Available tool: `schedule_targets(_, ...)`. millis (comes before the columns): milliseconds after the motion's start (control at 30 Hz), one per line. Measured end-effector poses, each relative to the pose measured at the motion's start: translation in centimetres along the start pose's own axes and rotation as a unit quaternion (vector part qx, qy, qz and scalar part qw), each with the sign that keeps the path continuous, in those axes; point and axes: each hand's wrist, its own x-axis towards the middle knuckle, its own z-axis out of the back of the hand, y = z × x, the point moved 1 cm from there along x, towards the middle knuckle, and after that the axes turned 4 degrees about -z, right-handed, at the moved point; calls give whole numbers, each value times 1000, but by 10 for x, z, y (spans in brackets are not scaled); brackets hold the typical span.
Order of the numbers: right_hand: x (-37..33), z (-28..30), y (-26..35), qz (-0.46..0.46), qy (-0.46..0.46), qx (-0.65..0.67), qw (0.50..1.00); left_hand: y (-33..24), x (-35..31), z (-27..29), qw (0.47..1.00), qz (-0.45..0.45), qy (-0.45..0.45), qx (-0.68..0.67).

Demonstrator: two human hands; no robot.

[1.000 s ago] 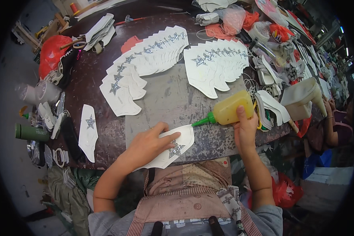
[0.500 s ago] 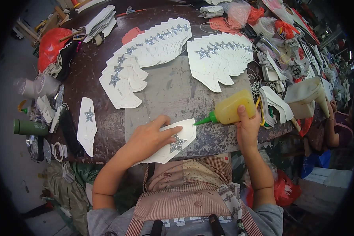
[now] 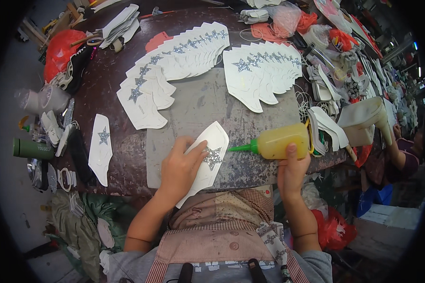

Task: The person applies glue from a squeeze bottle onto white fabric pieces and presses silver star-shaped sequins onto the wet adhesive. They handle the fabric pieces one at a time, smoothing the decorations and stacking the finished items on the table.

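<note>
In my right hand is a squeeze bottle of yellow liquid, tipped on its side. Its narrow green nozzle points left, its tip at or close to the right edge of a white shoe-upper piece. Whether the tip touches is hard to tell. My left hand grips that piece, fingers lying over its left side beside a glittery silver star. The piece slants above the grey work mat, its lower end over my apron. A similar starred piece lies alone to the left.
Beyond the mat, two overlapping fans of starred white pieces are spread out. At right stand a whitish plastic jug and piled white parts. A green flask lies at left. Another person's arm shows far right.
My left hand has turned the white piece more upright, its pointed top now higher. The bottle has tilted closer to level, and its nozzle has shifted slightly left along the piece's right edge.
</note>
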Motion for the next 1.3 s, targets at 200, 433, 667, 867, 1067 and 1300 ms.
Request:
schedule_targets(200, 3, -18, -1, 34, 33, -61, 997, 3, -2, -1, 1000, 0, -7, 2)
schedule_targets(433, 8, -12, -3, 48, 26, -69, 996, 0, -2, 1, 1000, 12, 10, -7)
schedule_targets(667, -12, -10, 3, -10, 16, 10, 1000, 1, -1, 1, 1000, 8, 1, -7)
schedule_targets(867, -16, -11, -6, -2, 50, -39, 998, 1, -1, 1, 1000, 2, -1, -5)
schedule_targets(1067, -34, -10, -4, 25, 68, -122, 990, 3, -3, -1, 1000, -1, -15, -7)
schedule_targets(1300, -48, -4, -8, 53, 83, -160, 982, 5, -2, -4, 1000, -3, -15, -8)
